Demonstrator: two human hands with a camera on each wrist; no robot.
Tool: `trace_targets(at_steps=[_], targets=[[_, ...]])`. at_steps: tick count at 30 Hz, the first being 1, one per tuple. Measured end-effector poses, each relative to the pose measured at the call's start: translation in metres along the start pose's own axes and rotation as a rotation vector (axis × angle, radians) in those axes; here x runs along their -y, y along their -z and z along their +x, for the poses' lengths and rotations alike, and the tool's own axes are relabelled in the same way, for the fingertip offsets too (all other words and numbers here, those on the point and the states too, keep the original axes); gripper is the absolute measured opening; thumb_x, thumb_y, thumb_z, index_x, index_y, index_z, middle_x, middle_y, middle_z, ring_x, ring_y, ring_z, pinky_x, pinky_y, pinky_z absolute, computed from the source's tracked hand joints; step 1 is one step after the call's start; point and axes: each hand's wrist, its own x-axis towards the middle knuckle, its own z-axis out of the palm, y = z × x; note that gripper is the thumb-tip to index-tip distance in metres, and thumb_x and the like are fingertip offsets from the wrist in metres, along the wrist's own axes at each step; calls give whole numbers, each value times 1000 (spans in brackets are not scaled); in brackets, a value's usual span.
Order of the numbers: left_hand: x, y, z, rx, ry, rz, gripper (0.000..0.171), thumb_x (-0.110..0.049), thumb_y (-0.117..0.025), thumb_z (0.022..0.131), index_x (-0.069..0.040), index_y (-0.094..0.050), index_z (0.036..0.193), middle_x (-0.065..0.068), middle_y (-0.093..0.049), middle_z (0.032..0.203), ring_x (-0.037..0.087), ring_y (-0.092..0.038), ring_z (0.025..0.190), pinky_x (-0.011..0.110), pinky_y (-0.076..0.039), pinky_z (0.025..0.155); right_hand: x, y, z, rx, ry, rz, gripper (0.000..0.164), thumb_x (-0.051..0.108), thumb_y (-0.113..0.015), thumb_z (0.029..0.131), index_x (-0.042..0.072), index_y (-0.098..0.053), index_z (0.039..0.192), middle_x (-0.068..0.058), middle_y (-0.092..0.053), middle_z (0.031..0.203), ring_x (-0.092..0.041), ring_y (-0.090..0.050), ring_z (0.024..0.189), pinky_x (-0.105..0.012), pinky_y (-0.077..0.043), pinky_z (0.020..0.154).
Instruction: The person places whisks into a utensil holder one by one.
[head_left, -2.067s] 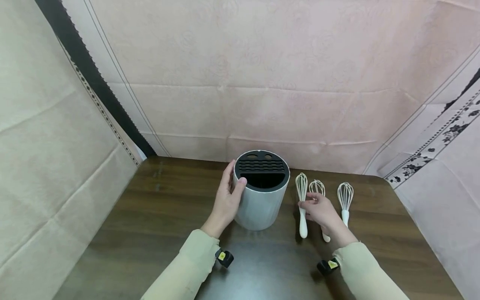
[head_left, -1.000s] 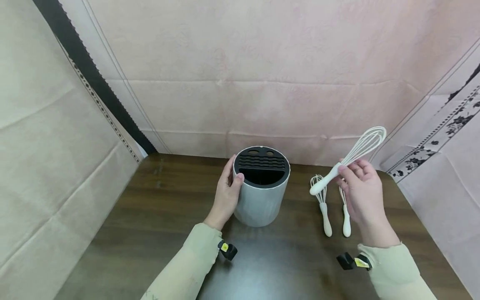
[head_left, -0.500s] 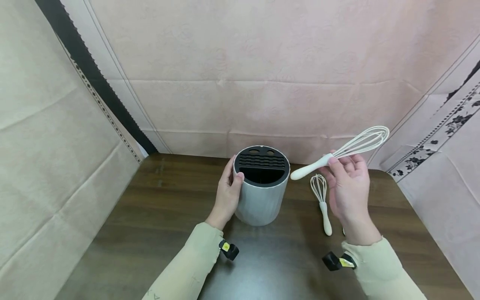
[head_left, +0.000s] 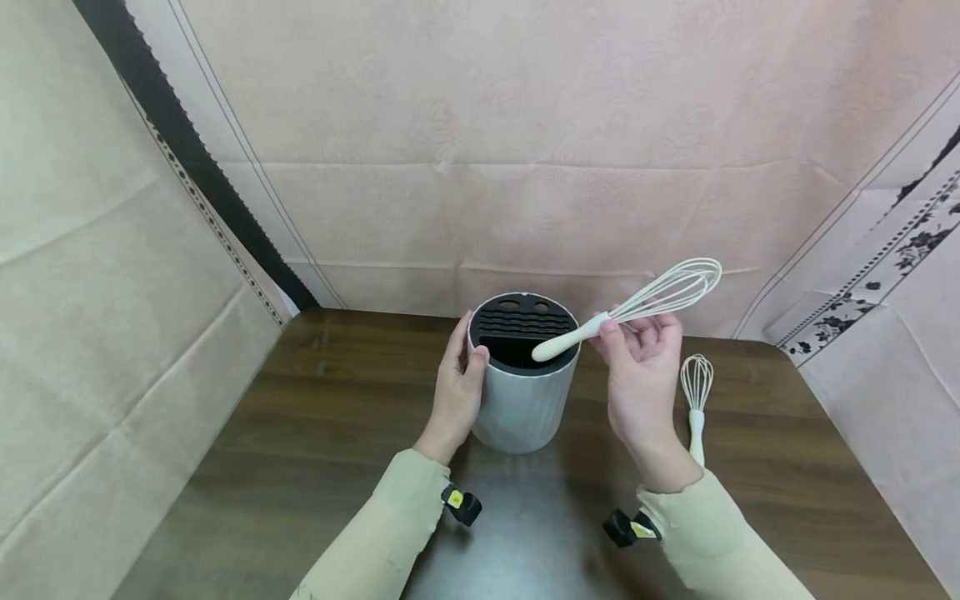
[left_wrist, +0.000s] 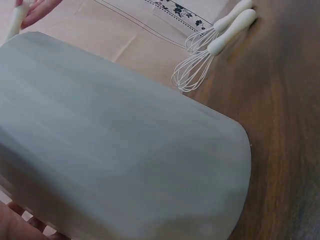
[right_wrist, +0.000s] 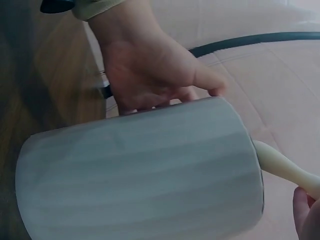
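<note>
A grey-white utensil holder (head_left: 521,412) with a black slotted lid (head_left: 522,317) stands upright on the table. My left hand (head_left: 459,387) grips its left side, thumb at the rim; the right wrist view shows that hand (right_wrist: 150,70) against the wall of the holder. Between thumb and fingers, my right hand (head_left: 645,392) pinches a white whisk (head_left: 577,335) near the top of its handle. The whisk is tilted, wires up to the right, its handle end over the lid's large opening. A second whisk (head_left: 697,417) lies to the right; the left wrist view shows two whisks (left_wrist: 232,32) lying there.
The brown wooden table (head_left: 337,450) meets a pale cloth backdrop (head_left: 525,217) just behind the holder. More cloth (head_left: 112,333) hangs at the left, and a flower-bordered cloth (head_left: 885,375) hangs at the right.
My right hand has picked up a whisk from the table, turned it handle-first and brought it leftward over the holder's opening. My left hand keeps its place on the holder.
</note>
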Motion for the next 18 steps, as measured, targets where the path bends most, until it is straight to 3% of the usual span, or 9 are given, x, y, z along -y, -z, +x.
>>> trace_targets(at_steps=[4,9,18], targets=[[0,1,1,9,-7,-22,55,-37,-45,103,-33,-23,153,-8,-27,155,14,-31,138,41,-30,110,-7,-5,-3,53,24,-61,57,-7,-62,89,2,-29,135,-21,-49,117,-32,-59,105,-34,-53,84],[0,1,1,1,3,-16,54,-40,-46,102,-36,-26,152,-12,-29,153,11,-32,137,40,-31,110,-15,-7,-4,111,62,-112,55,-9,-62,88,5,-32,132,-21,-49,116,-28,-58,101,-31,-53,82],[2,3,1,-8,1,-35,53,-41,-47,101,-39,-29,150,-12,-32,152,12,-35,135,41,-32,109,-27,-9,-7,203,35,-172,55,-11,-60,88,6,-33,132,-15,-50,115,-27,-59,102,-30,-53,84]])
